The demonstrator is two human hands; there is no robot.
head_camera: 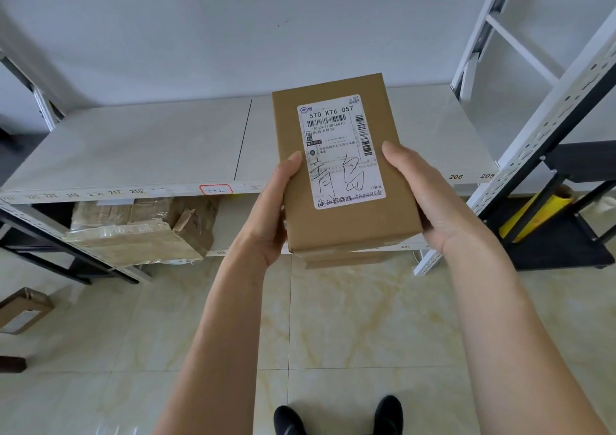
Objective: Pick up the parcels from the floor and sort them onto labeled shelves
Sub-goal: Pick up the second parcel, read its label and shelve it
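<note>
I hold a brown cardboard parcel (346, 228) in front of me with both hands, its white shipping label (343, 151) facing up with handwriting across it. My left hand (270, 214) grips its left edge, thumb on top. My right hand (433, 201) grips the right edge. The parcel hovers over the front edge of a pale shelf (150, 148) whose lip carries small numbers and a red-framed tag (215, 189). A second thin brown piece shows just beneath the parcel's near end.
A large taped cardboard box (140, 231) sits on the lower shelf at left. A small parcel (23, 311) lies on the tiled floor at far left. A white upright post (550, 128) and a yellow film roll (536, 214) stand at right. My shoes show below.
</note>
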